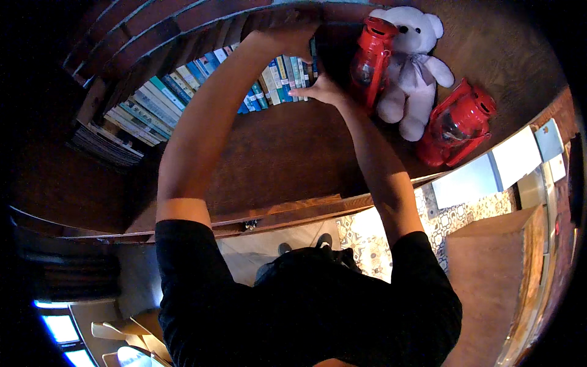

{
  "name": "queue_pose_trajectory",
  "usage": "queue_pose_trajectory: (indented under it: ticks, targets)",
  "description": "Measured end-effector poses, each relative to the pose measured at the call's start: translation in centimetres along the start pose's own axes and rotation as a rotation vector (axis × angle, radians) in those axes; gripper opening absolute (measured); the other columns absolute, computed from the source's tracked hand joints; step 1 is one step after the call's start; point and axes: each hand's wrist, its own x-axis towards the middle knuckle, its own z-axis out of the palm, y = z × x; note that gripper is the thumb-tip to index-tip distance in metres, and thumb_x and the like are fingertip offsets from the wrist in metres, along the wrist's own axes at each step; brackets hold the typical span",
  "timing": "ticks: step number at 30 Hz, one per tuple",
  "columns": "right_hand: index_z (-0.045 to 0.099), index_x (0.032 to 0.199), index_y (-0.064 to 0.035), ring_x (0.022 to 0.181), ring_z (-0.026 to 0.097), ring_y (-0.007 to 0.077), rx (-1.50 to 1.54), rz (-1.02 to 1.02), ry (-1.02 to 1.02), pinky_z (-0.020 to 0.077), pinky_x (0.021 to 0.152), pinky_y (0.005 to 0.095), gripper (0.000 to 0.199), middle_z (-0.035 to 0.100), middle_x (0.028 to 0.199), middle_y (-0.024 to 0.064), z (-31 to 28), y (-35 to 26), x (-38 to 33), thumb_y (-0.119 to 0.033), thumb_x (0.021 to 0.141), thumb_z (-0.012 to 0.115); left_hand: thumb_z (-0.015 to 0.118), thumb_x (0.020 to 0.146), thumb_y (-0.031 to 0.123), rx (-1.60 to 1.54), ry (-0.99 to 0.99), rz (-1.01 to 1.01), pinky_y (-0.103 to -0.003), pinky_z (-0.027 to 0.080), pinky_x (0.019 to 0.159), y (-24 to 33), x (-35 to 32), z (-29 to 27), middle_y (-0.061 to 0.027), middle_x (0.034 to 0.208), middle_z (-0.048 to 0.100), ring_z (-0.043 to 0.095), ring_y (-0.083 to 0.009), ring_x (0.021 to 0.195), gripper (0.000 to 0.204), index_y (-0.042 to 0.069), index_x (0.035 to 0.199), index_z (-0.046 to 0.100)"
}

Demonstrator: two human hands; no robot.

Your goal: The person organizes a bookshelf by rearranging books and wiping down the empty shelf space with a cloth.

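A row of books [183, 82] with pale, blue and green spines stands on a dark wooden shelf. My left hand [293, 41] reaches over the top of the row at its right end; shadow hides most of its fingers, so their grip is unclear. Lower down, my right hand [326, 90] is open at the same end, its thumb stretched left across the lower spines and its fingers apart from it. Between both hands stand several slim books [299, 72]. Whether either hand bears any book's weight does not show.
Right of the books are a red lantern [370, 64], a white teddy bear [417, 76] with a ribbon, and a second red lantern [458, 125]. Dark thin volumes [104, 147] lie at far left. A brick wall [140, 30] rises behind; a wooden cabinet [489, 269] stands at lower right.
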Motion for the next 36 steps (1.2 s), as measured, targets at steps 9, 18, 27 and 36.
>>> queue_pose_trajectory:
  ticks: [9, 18, 27, 36]
  targets:
    - [0.015, 0.145, -0.0001, 0.128, 0.042, 0.0346, -0.273, 0.015, 0.021, 0.0325, 0.109, 0.0383, 0.120, 0.037, 0.142, 0.0214, 0.6, 2.7, -1.0, -0.035, 0.057, 0.089, 0.063, 0.080, 0.049, 0.129, -0.022, 0.003, -0.048, 0.028, 0.110, 0.8, 0.0, -0.9, -0.0173, 0.140, 0.044, 0.037, -0.0350, 0.131, 0.073, 0.008, 0.136, 0.045]
    - [0.012, 0.147, -0.0035, 0.134, 0.032, 0.0292, -0.149, 0.188, -0.128, 0.0273, 0.111, 0.0371, 0.111, 0.033, 0.145, 0.0171, -0.5, 0.4, -1.1, -0.025, 0.066, 0.085, 0.087, 0.058, 0.026, 0.071, -0.352, -0.133, -0.048, 0.047, 0.096, 2.0, 0.6, -1.0, -0.0179, 0.128, 0.055, 0.053, -0.0339, 0.121, 0.071, 0.006, 0.121, 0.060]
    - [0.029, 0.144, -0.0042, 0.106, 0.058, 0.0232, -0.270, 0.310, -0.036, 0.0452, 0.089, 0.0334, 0.072, 0.058, 0.121, 0.0126, -1.6, 2.9, -2.2, -0.022, 0.086, 0.067, 0.083, 0.061, 0.036, 0.092, -0.154, -0.115, -0.048, 0.042, 0.101, 0.9, 1.0, 1.6, -0.0166, 0.124, 0.058, 0.054, -0.0362, 0.117, 0.070, 0.010, 0.121, 0.059]
    - [0.033, 0.139, 0.0035, 0.116, 0.052, 0.0320, 0.046, 0.421, 0.151, 0.0371, 0.100, 0.0398, 0.065, 0.055, 0.125, 0.0210, -0.2, 3.6, -1.7, -0.034, 0.090, 0.056, 0.072, 0.077, 0.039, -0.188, -0.170, 0.016, -0.045, 0.043, 0.100, -1.2, 1.2, 1.1, -0.0160, 0.125, 0.058, 0.053, -0.0311, 0.121, 0.062, 0.010, 0.129, 0.054]
